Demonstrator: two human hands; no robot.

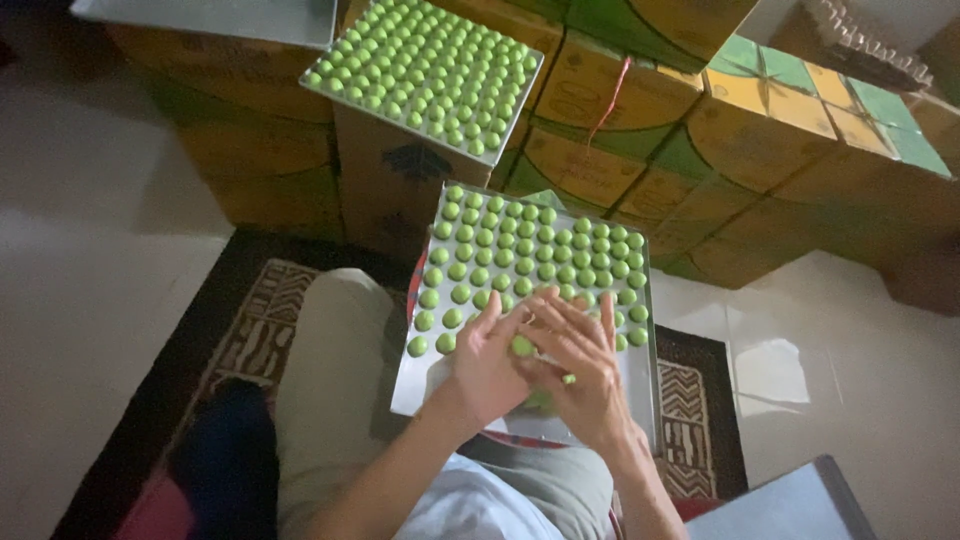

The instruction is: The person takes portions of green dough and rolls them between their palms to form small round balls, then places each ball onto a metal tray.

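Both hands meet low over the near end of a metal tray (425,385) resting on the seated person's lap. Left hand (487,362) is palm-up, fingers half curled; right hand (585,365) lies across it, and a green dough ball (521,346) sits pinched between the two. A smaller green bit shows at the right fingers. Rows of green balls (530,255) fill the tray's far part. Beyond, a second filled tray (520,105) sits atop stacked cardboard boxes (760,150). Patterned rug (250,330) underneath, pale floor around it.
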